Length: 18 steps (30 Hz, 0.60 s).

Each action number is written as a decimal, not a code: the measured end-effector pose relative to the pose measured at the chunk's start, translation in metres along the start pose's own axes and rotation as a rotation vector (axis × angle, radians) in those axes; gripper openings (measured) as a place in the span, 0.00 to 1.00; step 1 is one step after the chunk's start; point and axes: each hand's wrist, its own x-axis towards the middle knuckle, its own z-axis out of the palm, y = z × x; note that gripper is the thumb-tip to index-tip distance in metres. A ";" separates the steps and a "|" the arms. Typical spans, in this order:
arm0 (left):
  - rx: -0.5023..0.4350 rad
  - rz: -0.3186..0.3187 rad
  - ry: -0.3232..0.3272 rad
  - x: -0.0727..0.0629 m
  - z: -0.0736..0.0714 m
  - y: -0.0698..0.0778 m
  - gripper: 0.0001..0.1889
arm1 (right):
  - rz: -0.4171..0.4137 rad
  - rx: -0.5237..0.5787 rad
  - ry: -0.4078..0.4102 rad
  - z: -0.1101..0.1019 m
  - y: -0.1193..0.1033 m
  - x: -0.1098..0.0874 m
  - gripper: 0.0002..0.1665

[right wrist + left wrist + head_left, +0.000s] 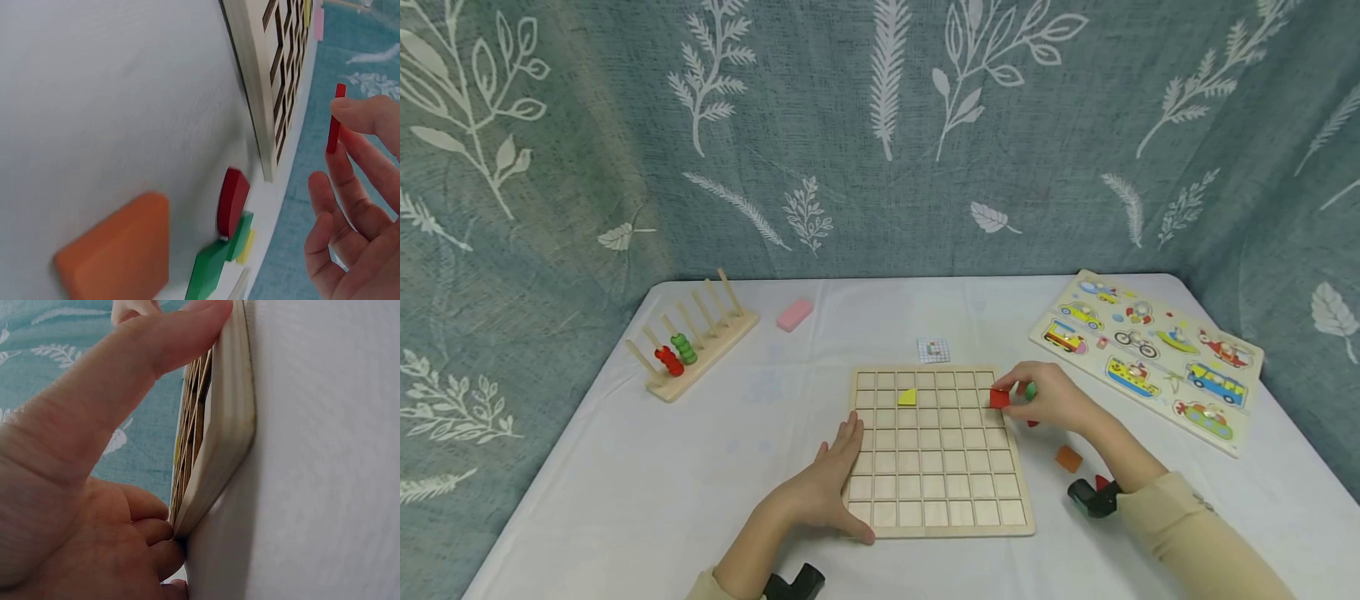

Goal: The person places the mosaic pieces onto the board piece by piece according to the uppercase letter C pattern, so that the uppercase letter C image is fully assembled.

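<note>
A wooden grid board [942,462] lies in the middle of the table, with one yellow piece [907,397] in a cell of its second row. My left hand [823,483] rests along the board's left edge, thumb at the near corner and fingers spread at the side. Over the board's far right edge, my right hand [1048,396] pinches a thin red square tile [336,119] between thumb and fingertip. Beneath that hand in the right wrist view lie a dark red piece [232,201], green pieces [208,269] and an orange square tile [119,253].
A small printed card [933,350] lies just beyond the board. At the back left stand a peg rack [703,346] with red and green beads and a pink block [795,314]. A vehicle picture puzzle [1150,354] occupies the right. A red piece [1102,482] lies by the right wrist.
</note>
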 end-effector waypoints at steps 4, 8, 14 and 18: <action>0.005 0.003 0.003 0.000 0.000 0.000 0.73 | 0.007 0.024 -0.017 0.004 -0.003 0.003 0.17; 0.004 0.004 0.002 0.000 0.000 0.000 0.73 | 0.002 0.021 -0.023 0.008 -0.004 0.007 0.17; -0.001 0.001 -0.002 0.000 0.000 0.001 0.73 | -0.034 0.028 -0.026 0.013 -0.008 0.013 0.17; 0.003 0.002 -0.001 0.000 0.000 0.001 0.73 | -0.050 0.054 -0.041 0.017 -0.012 0.019 0.16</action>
